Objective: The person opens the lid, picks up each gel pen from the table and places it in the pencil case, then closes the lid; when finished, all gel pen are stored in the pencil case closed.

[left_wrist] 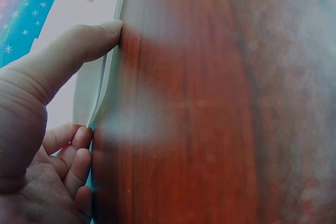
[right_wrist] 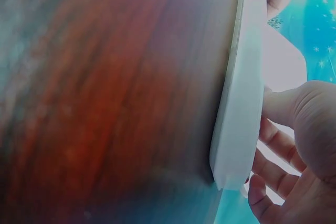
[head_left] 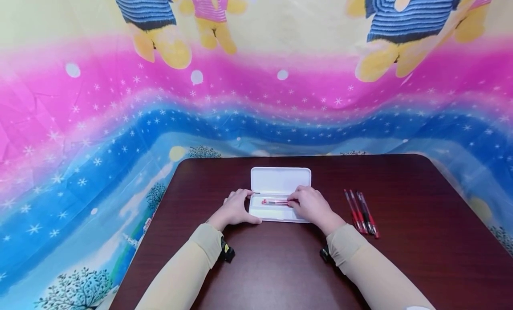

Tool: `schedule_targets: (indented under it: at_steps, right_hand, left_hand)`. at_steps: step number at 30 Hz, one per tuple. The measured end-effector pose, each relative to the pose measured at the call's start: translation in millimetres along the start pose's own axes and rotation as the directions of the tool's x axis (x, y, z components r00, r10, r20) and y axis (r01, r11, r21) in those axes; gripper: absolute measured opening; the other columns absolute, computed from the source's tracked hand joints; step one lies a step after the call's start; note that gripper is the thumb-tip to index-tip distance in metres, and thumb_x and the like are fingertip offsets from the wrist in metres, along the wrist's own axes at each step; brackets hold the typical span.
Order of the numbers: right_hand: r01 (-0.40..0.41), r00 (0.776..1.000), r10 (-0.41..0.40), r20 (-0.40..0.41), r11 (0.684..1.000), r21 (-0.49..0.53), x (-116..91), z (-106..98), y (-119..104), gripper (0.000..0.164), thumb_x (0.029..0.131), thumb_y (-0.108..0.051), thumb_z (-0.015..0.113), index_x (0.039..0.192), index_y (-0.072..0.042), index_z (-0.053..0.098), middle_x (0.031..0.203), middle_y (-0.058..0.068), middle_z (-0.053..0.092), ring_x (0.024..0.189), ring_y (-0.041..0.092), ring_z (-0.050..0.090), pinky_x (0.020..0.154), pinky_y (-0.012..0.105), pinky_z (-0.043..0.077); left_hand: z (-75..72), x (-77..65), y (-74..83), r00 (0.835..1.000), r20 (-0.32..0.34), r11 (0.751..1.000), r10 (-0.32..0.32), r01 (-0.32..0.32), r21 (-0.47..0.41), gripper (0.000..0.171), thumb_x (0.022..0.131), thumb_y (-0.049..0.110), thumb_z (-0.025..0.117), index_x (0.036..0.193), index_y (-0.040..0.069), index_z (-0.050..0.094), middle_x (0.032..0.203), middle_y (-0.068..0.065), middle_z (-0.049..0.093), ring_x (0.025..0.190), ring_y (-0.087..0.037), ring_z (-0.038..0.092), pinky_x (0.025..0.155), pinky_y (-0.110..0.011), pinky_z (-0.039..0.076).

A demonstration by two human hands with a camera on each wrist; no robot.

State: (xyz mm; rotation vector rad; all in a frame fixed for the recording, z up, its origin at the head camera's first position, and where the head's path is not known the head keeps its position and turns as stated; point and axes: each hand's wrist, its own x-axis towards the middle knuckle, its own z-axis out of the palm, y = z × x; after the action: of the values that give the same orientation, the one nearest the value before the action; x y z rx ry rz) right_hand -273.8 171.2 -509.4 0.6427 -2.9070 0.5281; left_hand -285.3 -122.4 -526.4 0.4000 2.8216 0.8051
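A white pencil case (head_left: 280, 181) lies with its lid raised on the dark wooden table. My left hand (head_left: 236, 207) grips the case's left end, thumb along the front edge and fingers at the back corner. In the left wrist view, the thumb (left_wrist: 86, 40) presses on the white rim. Inside the case tray lie red-tipped pens (head_left: 274, 202), partly covered by my right hand (head_left: 312, 205). That hand reaches in from the right and pinches the pens' right end with thumb and fingers. The case wall (right_wrist: 241, 103) hides its fingertips in the right wrist view.
To the right of the case, several red and black pens (head_left: 360, 212) lie side by side on the table (head_left: 272, 265). A patterned cloth (head_left: 248, 91) with bears and snowflakes hangs behind the far table edge and along the sides.
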Motion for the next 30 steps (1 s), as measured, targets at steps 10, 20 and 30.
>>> schedule_targets:
  at_steps: [10,20,30]
  right_hand:
    - [-0.077,0.995,0.078,-0.062,0.997,0.019,-14.8,-21.4,12.8,0.023,0.100,-0.028,0.081,0.116,-0.013,0.085,0.108,0.009,0.077,0.101,0.031,0.071,0.097,0.056,0.059]
    - [-0.382,0.923,0.383,-0.030,0.923,0.041,-55.1,-76.1,62.0,0.058,0.104,-0.041,0.071,0.141,0.004,0.067,0.132,0.032,0.072,0.120,0.052,0.067,0.100,0.069,0.055]
    - [-0.574,0.806,0.561,0.188,0.819,0.019,-111.5,-99.3,123.6,0.069,0.105,-0.040,0.069,0.140,0.018,0.055,0.122,0.040,0.066,0.087,0.038,0.067,0.077,0.053,0.060]
  left_hand:
    - [-1.7,-1.8,1.3,1.000,-0.001,1.000,-0.003,0.003,0.005,0.105,0.069,0.057,0.101,0.155,0.015,0.056,0.147,-0.007,0.062,0.141,-0.032,0.051,0.118,-0.056,0.042]
    - [-0.8,-2.3,1.9,1.000,0.004,1.000,-0.005,0.005,0.002,0.106,0.069,0.057,0.101,0.155,0.014,0.056,0.145,-0.007,0.063,0.139,-0.031,0.051,0.118,-0.056,0.043]
    - [-1.5,-3.0,2.3,1.000,-0.007,1.000,0.011,-0.011,0.018,0.105,0.069,0.057,0.100,0.155,0.015,0.057,0.145,-0.007,0.063,0.138,-0.033,0.052,0.118,-0.056,0.043]
